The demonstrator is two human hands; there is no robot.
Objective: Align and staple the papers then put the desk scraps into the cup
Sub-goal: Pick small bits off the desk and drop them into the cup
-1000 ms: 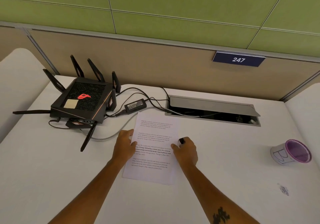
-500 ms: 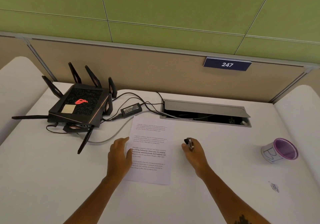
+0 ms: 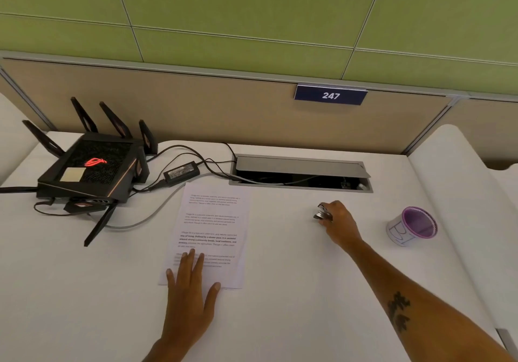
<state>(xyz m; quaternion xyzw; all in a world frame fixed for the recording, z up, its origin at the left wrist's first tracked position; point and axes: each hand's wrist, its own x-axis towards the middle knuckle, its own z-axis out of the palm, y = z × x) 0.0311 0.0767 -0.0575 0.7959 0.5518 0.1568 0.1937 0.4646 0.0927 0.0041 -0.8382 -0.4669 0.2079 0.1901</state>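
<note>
Our left hand point(image 3: 188, 291) lies flat on the near edge of the printed white paper sheets point(image 3: 211, 232); our right hand point(image 3: 337, 222) grips a small metal stapler point(image 3: 322, 213) midway toward the purple-rimmed paper cup point(image 3: 414, 225). Unpinned, the far corners may fan apart.

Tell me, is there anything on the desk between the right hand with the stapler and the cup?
Nothing visible. The right hand grips the small stapler, and only bare white desk lies between it and the purple-rimmed cup, which lies on its side.
</note>
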